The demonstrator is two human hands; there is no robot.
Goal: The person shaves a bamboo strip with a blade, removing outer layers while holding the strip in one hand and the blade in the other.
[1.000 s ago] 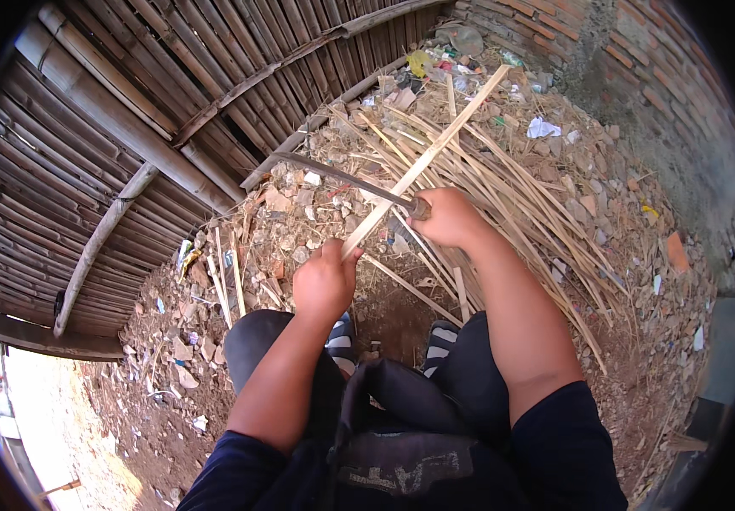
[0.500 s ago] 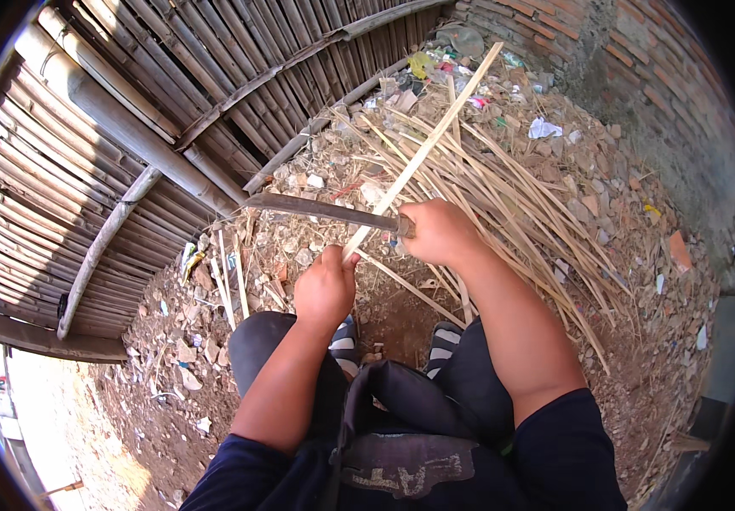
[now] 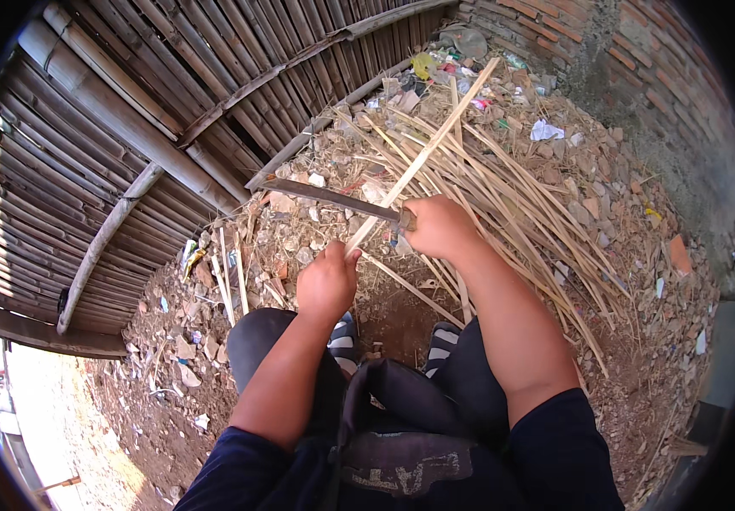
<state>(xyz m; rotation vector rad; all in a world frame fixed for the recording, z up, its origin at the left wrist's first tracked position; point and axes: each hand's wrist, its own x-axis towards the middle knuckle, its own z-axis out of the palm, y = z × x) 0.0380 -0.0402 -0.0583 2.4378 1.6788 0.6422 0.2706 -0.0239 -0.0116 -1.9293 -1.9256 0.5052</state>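
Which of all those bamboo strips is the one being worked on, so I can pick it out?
Start at the bamboo fence on the left, then go right to the heap of loose strips on the rubble. The worked strip rises from the left hand, slanting up and right toward the litter by the brick wall. Unlike its neighbours, it is gripped, and the dark blade in the right hand crosses it.

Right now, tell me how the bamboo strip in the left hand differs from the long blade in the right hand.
The bamboo strip is pale tan and thin; the long blade is dark metal and broader. The strip runs up and away from the left hand toward the rubbish heap; the blade points leftward from the right hand, lying across the strip. Both are long, straight and gripped at one end.
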